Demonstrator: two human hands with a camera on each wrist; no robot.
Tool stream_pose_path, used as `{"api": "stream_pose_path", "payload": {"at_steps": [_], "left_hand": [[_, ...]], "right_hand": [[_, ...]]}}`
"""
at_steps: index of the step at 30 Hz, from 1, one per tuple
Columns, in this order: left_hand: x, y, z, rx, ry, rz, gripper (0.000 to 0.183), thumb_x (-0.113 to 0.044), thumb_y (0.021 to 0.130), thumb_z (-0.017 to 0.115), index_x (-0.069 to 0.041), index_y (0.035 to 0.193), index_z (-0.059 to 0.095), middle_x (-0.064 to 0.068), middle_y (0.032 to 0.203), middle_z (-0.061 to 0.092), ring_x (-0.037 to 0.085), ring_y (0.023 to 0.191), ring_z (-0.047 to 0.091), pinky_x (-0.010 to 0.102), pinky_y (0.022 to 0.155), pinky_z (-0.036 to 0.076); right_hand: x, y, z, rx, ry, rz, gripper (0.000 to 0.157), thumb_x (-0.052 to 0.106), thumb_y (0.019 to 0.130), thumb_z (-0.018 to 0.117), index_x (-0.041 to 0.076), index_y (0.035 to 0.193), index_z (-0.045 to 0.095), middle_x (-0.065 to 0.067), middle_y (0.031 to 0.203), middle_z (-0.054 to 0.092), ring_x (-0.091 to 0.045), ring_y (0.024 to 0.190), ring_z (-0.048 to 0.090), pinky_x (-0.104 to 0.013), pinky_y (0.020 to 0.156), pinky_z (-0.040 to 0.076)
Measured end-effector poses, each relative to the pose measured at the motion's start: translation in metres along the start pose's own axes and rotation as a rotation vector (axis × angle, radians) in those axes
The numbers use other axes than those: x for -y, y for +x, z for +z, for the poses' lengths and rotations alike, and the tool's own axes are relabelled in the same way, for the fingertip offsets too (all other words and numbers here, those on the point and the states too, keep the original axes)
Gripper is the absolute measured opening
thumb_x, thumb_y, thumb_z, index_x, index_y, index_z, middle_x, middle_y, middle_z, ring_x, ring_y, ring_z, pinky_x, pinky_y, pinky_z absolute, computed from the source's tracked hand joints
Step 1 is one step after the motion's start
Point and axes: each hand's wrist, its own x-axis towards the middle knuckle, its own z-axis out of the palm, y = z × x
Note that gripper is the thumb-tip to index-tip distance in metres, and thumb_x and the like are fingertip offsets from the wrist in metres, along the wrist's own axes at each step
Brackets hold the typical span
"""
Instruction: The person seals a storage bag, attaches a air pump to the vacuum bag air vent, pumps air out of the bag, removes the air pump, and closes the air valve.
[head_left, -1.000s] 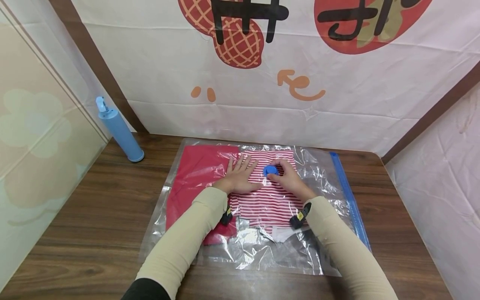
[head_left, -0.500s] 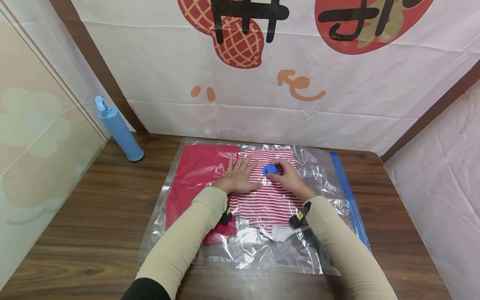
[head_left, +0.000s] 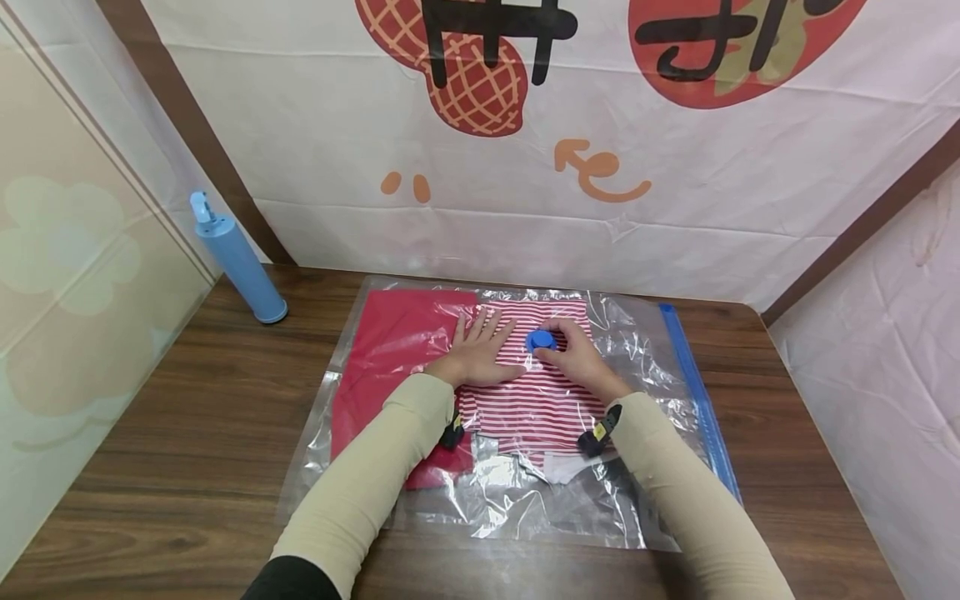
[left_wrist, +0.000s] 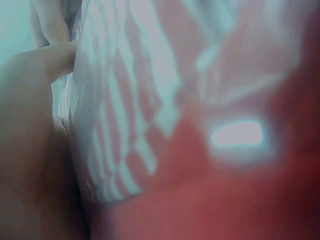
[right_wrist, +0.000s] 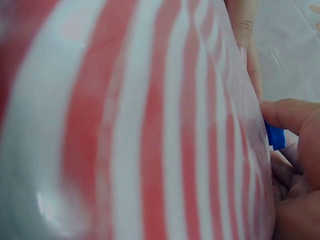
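A clear plastic vacuum storage bag lies flat on the table, holding folded red cloth at left and red-and-white striped cloth in the middle. My left hand rests palm down on the bag with its fingers spread, across the line where the two cloths meet. Round the blue valve cap on the bag, my right hand has its thumb and forefinger at the rim, pinching it. The right wrist view shows the cap at the thumb, partly hidden by it.
A blue zip strip runs along the bag's right edge. At the back left of the wooden table stands a light blue cylindrical pump. Printed cloth walls enclose the back and both sides.
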Motion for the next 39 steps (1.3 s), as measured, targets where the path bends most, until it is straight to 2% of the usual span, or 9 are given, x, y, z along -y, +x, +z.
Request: {"api": "stream_pose_path", "payload": {"at_steps": [13, 17, 21, 29, 39], "left_hand": [[0.0031, 0.002, 0.0025, -0.006, -0.01, -0.002, 0.094, -0.07, 0.095, 0.044, -0.021, 0.165, 0.004, 0.009, 0.171, -0.01, 0.031, 0.154, -0.018, 0.057, 0.118, -0.019], [0.0049, 0.0048, 0.0058, 0.008, -0.002, -0.015, 0.095, -0.07, 0.095, 0.043, -0.023, 0.165, -0.001, 0.006, 0.17, -0.014, 0.029, 0.153, -0.022, 0.055, 0.117, -0.023], [0.0031, 0.0039, 0.0047, -0.001, 0.003, -0.004, 0.095, -0.071, 0.095, 0.043, -0.022, 0.165, 0.0, 0.007, 0.17, -0.013, 0.029, 0.153, -0.021, 0.055, 0.117, -0.022], [0.0014, -0.0003, 0.001, -0.006, 0.008, -0.005, 0.094, -0.069, 0.096, 0.043, -0.022, 0.165, 0.002, 0.009, 0.171, -0.009, 0.031, 0.154, -0.017, 0.057, 0.119, -0.017], [0.0053, 0.0071, 0.007, 0.0, -0.006, -0.009, 0.095, -0.071, 0.094, 0.043, -0.024, 0.165, 0.001, 0.006, 0.17, -0.013, 0.027, 0.153, -0.023, 0.055, 0.116, -0.024]], "right_hand": [[-0.0044, 0.0013, 0.0008, 0.003, 0.002, -0.01, 0.043, 0.005, 0.094, 0.072, -0.001, 0.134, 0.057, -0.022, 0.138, 0.053, -0.038, 0.133, 0.049, -0.053, 0.114, 0.037], [-0.0061, 0.0017, 0.0005, 0.003, 0.011, -0.005, 0.043, 0.005, 0.094, 0.072, -0.001, 0.134, 0.057, -0.022, 0.138, 0.054, -0.038, 0.133, 0.049, -0.052, 0.114, 0.036], [-0.006, 0.0011, -0.0005, -0.006, 0.024, 0.009, 0.042, 0.005, 0.094, 0.071, 0.0, 0.134, 0.058, -0.021, 0.137, 0.054, -0.037, 0.132, 0.05, -0.052, 0.114, 0.036], [-0.0035, 0.0023, -0.0007, -0.023, 0.069, 0.078, 0.042, 0.01, 0.094, 0.073, 0.004, 0.134, 0.059, -0.018, 0.138, 0.056, -0.034, 0.131, 0.052, -0.049, 0.114, 0.037], [-0.0027, 0.003, -0.0074, -0.036, 0.137, 0.094, 0.043, 0.013, 0.095, 0.073, 0.002, 0.135, 0.06, -0.02, 0.131, 0.062, -0.034, 0.123, 0.057, -0.048, 0.106, 0.044]]}}
